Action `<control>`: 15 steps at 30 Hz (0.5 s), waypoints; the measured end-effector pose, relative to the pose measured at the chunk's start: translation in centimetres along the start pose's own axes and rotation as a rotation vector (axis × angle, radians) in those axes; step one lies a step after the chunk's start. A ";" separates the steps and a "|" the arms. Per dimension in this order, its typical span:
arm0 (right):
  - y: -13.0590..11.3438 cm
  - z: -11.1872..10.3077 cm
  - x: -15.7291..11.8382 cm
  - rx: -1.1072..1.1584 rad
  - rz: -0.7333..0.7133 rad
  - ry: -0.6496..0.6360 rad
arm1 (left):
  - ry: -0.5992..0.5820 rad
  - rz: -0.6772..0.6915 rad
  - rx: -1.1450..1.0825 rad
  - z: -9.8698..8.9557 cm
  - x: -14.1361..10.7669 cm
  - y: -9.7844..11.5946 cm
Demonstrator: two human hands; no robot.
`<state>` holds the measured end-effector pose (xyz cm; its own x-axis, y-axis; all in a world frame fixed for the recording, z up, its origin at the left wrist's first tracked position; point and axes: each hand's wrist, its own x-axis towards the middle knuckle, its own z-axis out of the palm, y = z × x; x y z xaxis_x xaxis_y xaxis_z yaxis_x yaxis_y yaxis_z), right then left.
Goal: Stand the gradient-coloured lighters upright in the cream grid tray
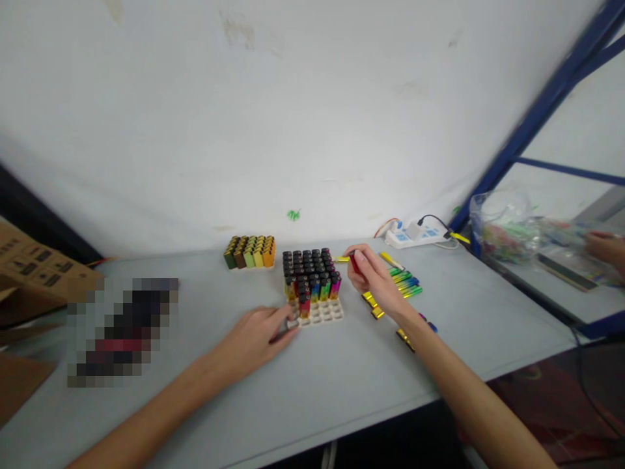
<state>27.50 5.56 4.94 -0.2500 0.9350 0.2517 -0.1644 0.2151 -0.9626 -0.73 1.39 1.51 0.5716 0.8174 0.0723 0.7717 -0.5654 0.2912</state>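
My left hand grips the near left corner of a white tray with rows of holes, its thumb and fingers on either side of the edge. Upright lighters with black tops and shiny coloured bodies fill the tray's back rows. One red lighter stands farther forward, and open holes show around it. Raised to the right of the tray, my right hand is closed around a dark red lighter, mostly covered by the fingers. Loose shiny lighters in gold, green and blue lie beside my right forearm.
A second block of lighters in green, brown and yellow stands at the back left. A power strip with cables lies against the wall. Cardboard boxes are at left. Beyond a blue frame, another person's hand is near plastic bags.
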 end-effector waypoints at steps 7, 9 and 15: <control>0.8 1.7 -0.1 0.197 0.252 -0.043 | -0.020 -0.006 0.003 -0.4 0.0 0.2; 0.8 1.7 -0.2 0.198 0.267 -0.030 | -0.025 -0.009 -0.002 -0.4 0.1 0.2; 0.7 1.6 -0.2 0.205 0.244 -0.019 | -0.021 0.005 0.006 -0.4 0.1 0.2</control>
<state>25.89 5.09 4.34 -0.3233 0.9461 0.0193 -0.2859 -0.0782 -0.9550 -0.60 1.42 1.94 0.5808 0.8123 0.0539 0.7707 -0.5700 0.2848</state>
